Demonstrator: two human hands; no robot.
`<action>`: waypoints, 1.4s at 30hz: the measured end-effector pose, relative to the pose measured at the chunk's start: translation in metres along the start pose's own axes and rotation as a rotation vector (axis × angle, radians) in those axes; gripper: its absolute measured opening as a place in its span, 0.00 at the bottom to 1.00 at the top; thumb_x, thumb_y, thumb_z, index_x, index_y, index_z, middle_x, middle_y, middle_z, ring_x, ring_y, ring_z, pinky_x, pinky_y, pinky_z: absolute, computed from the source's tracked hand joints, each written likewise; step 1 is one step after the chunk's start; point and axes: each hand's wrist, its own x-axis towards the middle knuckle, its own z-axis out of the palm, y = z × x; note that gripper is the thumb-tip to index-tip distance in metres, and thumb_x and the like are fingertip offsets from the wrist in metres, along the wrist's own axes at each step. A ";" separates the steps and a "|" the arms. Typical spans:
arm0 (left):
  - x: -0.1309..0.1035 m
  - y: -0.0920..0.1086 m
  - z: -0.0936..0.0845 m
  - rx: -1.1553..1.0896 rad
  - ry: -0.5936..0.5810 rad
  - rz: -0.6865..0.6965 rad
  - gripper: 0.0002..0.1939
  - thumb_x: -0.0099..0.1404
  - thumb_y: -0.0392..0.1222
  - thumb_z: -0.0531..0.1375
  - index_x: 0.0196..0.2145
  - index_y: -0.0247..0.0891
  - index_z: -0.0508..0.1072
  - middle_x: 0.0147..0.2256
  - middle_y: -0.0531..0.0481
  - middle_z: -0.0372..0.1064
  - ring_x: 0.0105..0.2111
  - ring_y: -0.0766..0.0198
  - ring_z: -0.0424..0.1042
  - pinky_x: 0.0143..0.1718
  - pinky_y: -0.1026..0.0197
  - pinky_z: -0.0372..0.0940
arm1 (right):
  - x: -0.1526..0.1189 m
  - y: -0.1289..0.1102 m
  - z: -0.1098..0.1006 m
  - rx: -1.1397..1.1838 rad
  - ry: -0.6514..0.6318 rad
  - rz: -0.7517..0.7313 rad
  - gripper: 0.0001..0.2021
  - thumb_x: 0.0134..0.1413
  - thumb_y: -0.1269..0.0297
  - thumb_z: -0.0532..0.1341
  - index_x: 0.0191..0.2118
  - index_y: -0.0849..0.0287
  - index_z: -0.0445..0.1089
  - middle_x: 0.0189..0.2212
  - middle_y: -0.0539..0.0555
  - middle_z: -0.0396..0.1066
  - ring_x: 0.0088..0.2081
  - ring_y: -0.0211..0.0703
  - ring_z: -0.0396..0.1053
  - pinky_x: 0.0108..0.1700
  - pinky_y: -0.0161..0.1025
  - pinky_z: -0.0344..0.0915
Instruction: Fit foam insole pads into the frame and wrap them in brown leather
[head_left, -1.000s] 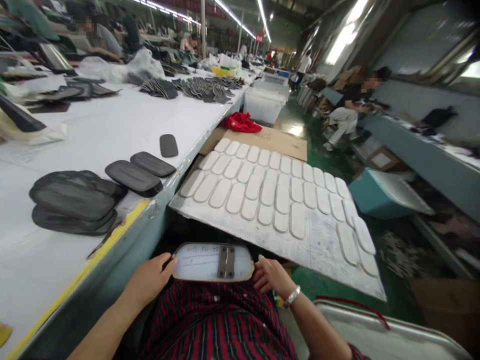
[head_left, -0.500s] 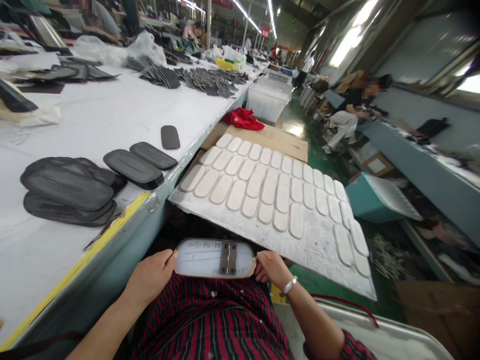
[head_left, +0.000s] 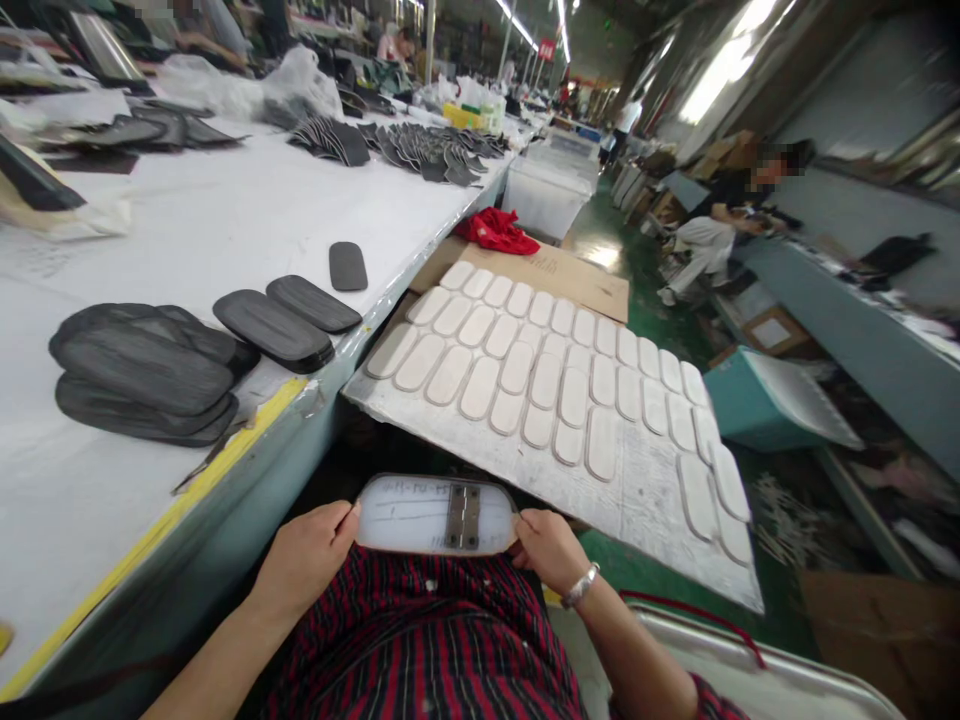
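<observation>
Above my lap is a long translucent plastic template [head_left: 412, 515] with rounded ends, a dark metal hinge and handwritten marks on it. My left hand [head_left: 311, 550] pinches its left end between thumb and fingers. At the opposite end, my right hand [head_left: 551, 550], with a bracelet at the wrist, grips the edge. A thin pale rim shows around the template; what lies beneath is hidden. Just beyond it, a grey board [head_left: 637, 515] carries rows of pale oval pieces [head_left: 480, 388] with dark edges.
On the white table [head_left: 247, 210] at left lie stacks of dark oval pieces [head_left: 142, 370] and a small dark piece [head_left: 348, 266]. A red cloth [head_left: 499, 232] rests on cardboard [head_left: 577, 280] behind the board. A teal bin [head_left: 780, 400] stands at right, and a person sits farther back.
The whole view has shifted slightly, so things appear a little farther right. Both hands keep their hold on the template's ends.
</observation>
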 end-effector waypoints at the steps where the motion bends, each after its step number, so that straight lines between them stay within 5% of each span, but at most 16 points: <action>1: 0.000 0.001 0.000 -0.005 0.002 0.003 0.18 0.66 0.46 0.41 0.23 0.40 0.60 0.25 0.50 0.67 0.28 0.61 0.67 0.30 0.61 0.52 | 0.002 0.001 -0.001 0.005 -0.007 0.003 0.17 0.58 0.64 0.44 0.25 0.61 0.63 0.22 0.53 0.71 0.22 0.35 0.69 0.29 0.31 0.59; 11: 0.000 0.000 0.001 -0.032 0.025 -0.011 0.19 0.65 0.48 0.41 0.22 0.40 0.60 0.24 0.50 0.67 0.28 0.61 0.67 0.29 0.62 0.54 | 0.013 -0.003 -0.010 0.133 -0.140 0.057 0.20 0.58 0.56 0.44 0.24 0.61 0.63 0.24 0.59 0.72 0.21 0.38 0.69 0.24 0.33 0.64; 17: 0.007 -0.009 -0.011 -0.466 -0.117 -0.081 0.24 0.64 0.54 0.41 0.26 0.39 0.68 0.26 0.50 0.70 0.28 0.60 0.69 0.29 0.63 0.60 | 0.014 -0.011 -0.033 0.392 -0.302 0.207 0.33 0.54 0.40 0.38 0.26 0.64 0.65 0.24 0.62 0.73 0.21 0.42 0.71 0.21 0.36 0.68; 20: 0.011 -0.017 -0.009 -0.694 -0.186 -0.184 0.26 0.62 0.59 0.43 0.26 0.37 0.69 0.21 0.51 0.67 0.21 0.62 0.66 0.22 0.63 0.60 | 0.019 -0.007 -0.033 0.410 -0.242 0.226 0.33 0.52 0.37 0.39 0.26 0.64 0.65 0.21 0.60 0.72 0.19 0.41 0.70 0.20 0.35 0.67; 26: 0.015 -0.024 -0.002 -1.010 -0.224 -0.292 0.31 0.58 0.63 0.43 0.28 0.32 0.70 0.20 0.51 0.66 0.16 0.68 0.62 0.14 0.68 0.54 | 0.020 -0.008 -0.023 0.154 -0.058 -0.025 0.27 0.56 0.45 0.40 0.28 0.60 0.66 0.24 0.58 0.71 0.25 0.42 0.70 0.28 0.37 0.65; 30: 0.013 -0.022 -0.001 -0.966 -0.206 -0.281 0.32 0.58 0.64 0.41 0.27 0.33 0.70 0.20 0.50 0.66 0.15 0.69 0.61 0.13 0.68 0.53 | 0.016 -0.010 -0.020 -0.126 0.058 -0.282 0.17 0.53 0.50 0.50 0.31 0.59 0.67 0.30 0.57 0.71 0.33 0.47 0.68 0.37 0.40 0.60; 36: 0.015 -0.018 -0.008 -0.816 -0.175 -0.219 0.32 0.59 0.64 0.42 0.29 0.33 0.72 0.23 0.48 0.68 0.19 0.66 0.64 0.19 0.65 0.58 | 0.018 -0.004 -0.020 -0.215 0.048 -0.317 0.20 0.49 0.50 0.54 0.40 0.61 0.67 0.31 0.57 0.71 0.32 0.46 0.67 0.35 0.39 0.60; 39: 0.026 -0.011 -0.014 -0.638 -0.059 -0.076 0.25 0.54 0.58 0.55 0.43 0.38 0.70 0.37 0.48 0.69 0.30 0.64 0.67 0.31 0.63 0.62 | 0.022 -0.007 -0.023 -0.143 0.092 -0.388 0.19 0.50 0.54 0.55 0.45 0.60 0.66 0.38 0.56 0.70 0.37 0.45 0.67 0.40 0.39 0.60; 42: 0.043 -0.002 -0.018 -0.464 -0.049 0.154 0.19 0.58 0.51 0.54 0.43 0.40 0.71 0.41 0.48 0.69 0.37 0.62 0.67 0.41 0.62 0.60 | 0.028 -0.013 -0.025 -0.132 0.143 -0.492 0.14 0.54 0.59 0.52 0.42 0.57 0.70 0.37 0.55 0.70 0.39 0.43 0.66 0.43 0.37 0.59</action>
